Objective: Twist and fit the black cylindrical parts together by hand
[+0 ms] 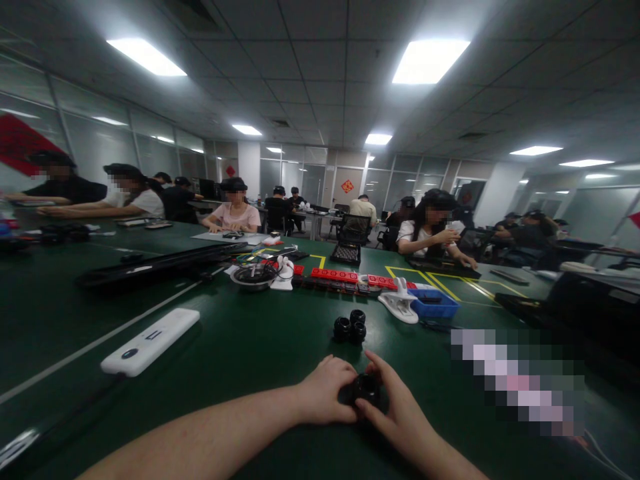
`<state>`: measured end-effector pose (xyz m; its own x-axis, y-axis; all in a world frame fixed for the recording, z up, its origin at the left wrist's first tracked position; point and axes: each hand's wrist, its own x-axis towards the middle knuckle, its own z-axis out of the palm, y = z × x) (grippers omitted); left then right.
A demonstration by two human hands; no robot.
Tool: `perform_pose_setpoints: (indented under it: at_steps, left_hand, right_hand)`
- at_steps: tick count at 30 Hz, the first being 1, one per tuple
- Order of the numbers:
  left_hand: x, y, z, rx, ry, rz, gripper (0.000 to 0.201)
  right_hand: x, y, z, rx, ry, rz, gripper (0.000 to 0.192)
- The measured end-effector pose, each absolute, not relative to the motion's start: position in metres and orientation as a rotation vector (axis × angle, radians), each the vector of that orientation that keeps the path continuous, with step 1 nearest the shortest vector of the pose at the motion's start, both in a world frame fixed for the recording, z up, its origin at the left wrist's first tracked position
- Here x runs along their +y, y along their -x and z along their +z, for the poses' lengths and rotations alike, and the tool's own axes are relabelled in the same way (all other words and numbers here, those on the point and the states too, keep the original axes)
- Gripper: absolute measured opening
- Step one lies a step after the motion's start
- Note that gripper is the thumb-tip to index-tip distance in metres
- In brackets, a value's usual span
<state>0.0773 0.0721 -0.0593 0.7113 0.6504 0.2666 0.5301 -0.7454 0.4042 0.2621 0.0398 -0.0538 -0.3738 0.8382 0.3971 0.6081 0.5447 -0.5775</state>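
A small glossy black round part with a dark opening on top (369, 383) sits between my hands, low over the green table (240, 353). My left hand (327, 392) closes on its left side, fingers curled. From the right, my right hand (395, 400) curves round the same part, with the thumb on its near side and the index finger reaching past it. My fingers cover much of its lower portion. Just beyond my hands stand three similar black round pieces (357, 328), grouped close together. Their exact kind is not clear.
A white power strip (150, 343) lies left. Farther back are a round metal dish (253, 275), white clamps (400, 303), red blocks in a row (334, 275) and a blue bin (435, 302). A blurred-out object (517, 380) lies right. Several people sit around.
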Motion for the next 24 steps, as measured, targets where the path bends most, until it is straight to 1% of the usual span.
perform_pose_setpoints:
  at_steps: [4, 11, 16, 19, 24]
  left_hand:
    - [0.071, -0.0784, -0.0565, 0.948, -2.616, 0.576, 0.04]
    - [0.0723, -0.0771, -0.0586, 0.944, -2.631, 0.56, 0.039]
    - [0.0738, -0.0771, -0.0596, 0.928, -2.637, 0.596, 0.039]
    - [0.0726, -0.0781, -0.0589, 0.944, -2.623, 0.593, 0.038]
    - [0.0716, -0.0775, -0.0593, 0.935, -2.609, 0.576, 0.04]
  right_hand:
    - [0.0383, -0.2635, -0.0554, -2.132, 1.108, 0.419, 0.056]
    - [0.0381, -0.2631, -0.053, -2.168, 1.102, 0.425, 0.065]
    - [0.04, -0.2612, -0.0523, -2.132, 1.191, 0.428, 0.059]
    - [0.039, -0.2619, -0.0527, -2.123, 1.16, 0.426, 0.053]
    - [0.0355, -0.2637, -0.0521, -2.171, 1.062, 0.458, 0.058]
